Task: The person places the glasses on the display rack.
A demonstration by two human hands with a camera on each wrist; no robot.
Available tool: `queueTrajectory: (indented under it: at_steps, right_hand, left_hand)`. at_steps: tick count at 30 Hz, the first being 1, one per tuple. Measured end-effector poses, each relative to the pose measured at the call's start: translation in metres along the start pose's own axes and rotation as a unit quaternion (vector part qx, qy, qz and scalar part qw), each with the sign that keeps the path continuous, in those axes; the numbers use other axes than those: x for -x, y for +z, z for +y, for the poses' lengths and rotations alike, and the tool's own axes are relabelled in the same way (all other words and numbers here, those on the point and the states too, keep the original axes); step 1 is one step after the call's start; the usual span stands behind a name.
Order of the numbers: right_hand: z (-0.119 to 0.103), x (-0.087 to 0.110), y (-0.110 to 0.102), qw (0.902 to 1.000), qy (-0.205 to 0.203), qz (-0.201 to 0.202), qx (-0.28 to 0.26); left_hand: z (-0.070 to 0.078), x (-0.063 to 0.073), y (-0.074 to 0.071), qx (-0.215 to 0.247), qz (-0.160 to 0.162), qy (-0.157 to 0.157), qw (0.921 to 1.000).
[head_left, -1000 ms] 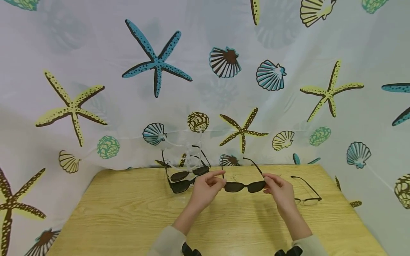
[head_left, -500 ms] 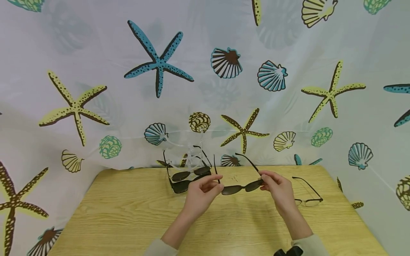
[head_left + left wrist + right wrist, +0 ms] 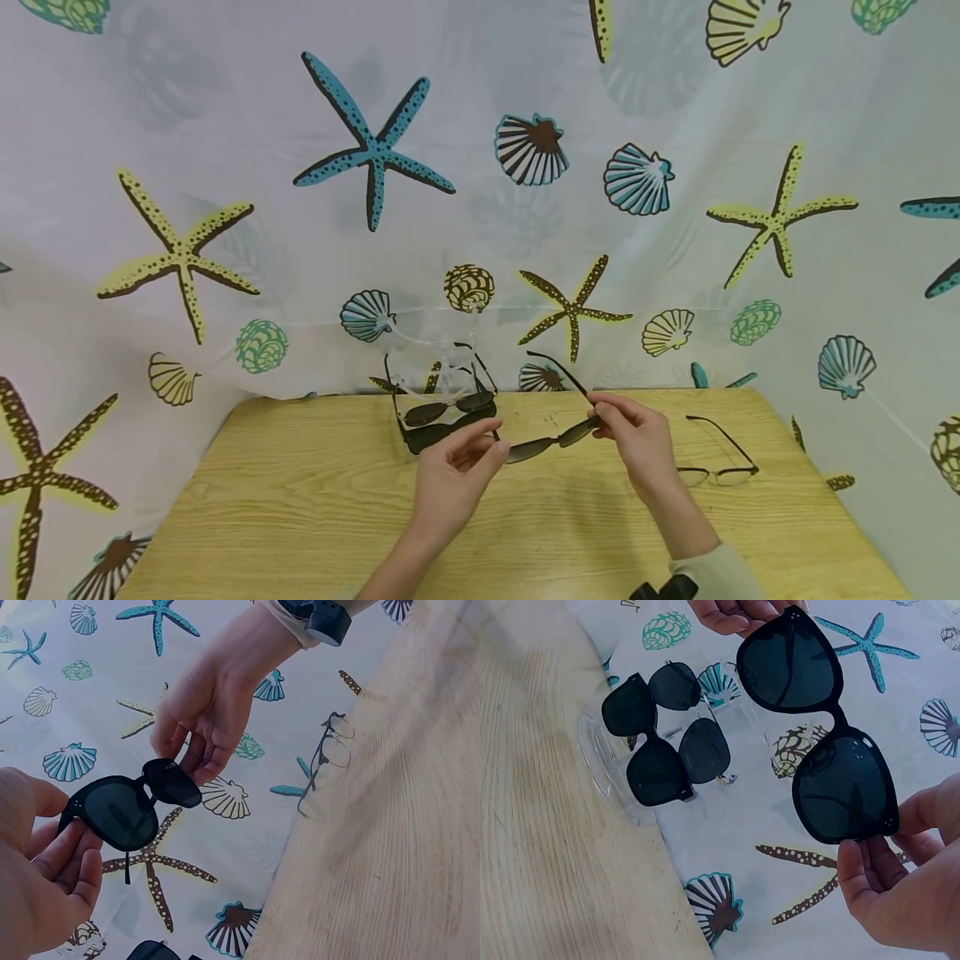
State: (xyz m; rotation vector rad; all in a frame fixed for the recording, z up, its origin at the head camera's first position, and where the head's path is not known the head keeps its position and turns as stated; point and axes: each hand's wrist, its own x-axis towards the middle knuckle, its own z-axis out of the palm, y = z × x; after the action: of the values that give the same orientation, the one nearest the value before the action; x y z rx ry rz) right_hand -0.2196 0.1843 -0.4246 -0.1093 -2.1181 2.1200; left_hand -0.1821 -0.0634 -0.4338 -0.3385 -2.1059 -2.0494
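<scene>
Black sunglasses (image 3: 528,451) with dark lenses are held up over the wooden table, between both hands. My left hand (image 3: 453,479) pinches one end of the frame near its hinge, thumb and fingers around it. At the other end, my right hand (image 3: 637,437) grips the corner where the temple begins. The lenses tilt, with the left-hand end lower in the head view. One temple points up and back; the other is mostly hidden by my left hand. In the right wrist view, both dark lenses (image 3: 844,784) face the camera.
Behind my left hand, a clear display stand (image 3: 446,375) carries two pairs of sunglasses, an upper pair (image 3: 423,414) and a lower pair (image 3: 431,435). Thin-framed eyeglasses (image 3: 733,477) lie on the table (image 3: 285,500) at the right. A seashell-patterned curtain (image 3: 465,225) hangs behind.
The sunglasses have moved left and turned, their left end dropping and the visible temple swinging left. My left hand has shifted left and down; my right hand has moved slightly left.
</scene>
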Motion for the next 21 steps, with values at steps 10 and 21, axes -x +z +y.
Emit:
queueTrajectory:
  at_steps: [10,21]
  right_hand:
    - [-0.004,0.001,0.019,0.9996,-0.019,-0.018,-0.011]
    - [-0.005,0.003,0.040,0.9979,-0.046,-0.045,0.008]
  left_hand:
    - [0.006,0.012,-0.012,-0.008,0.035,0.000,0.9994]
    - [0.008,0.013,-0.037,-0.043,0.054,-0.008,0.9976]
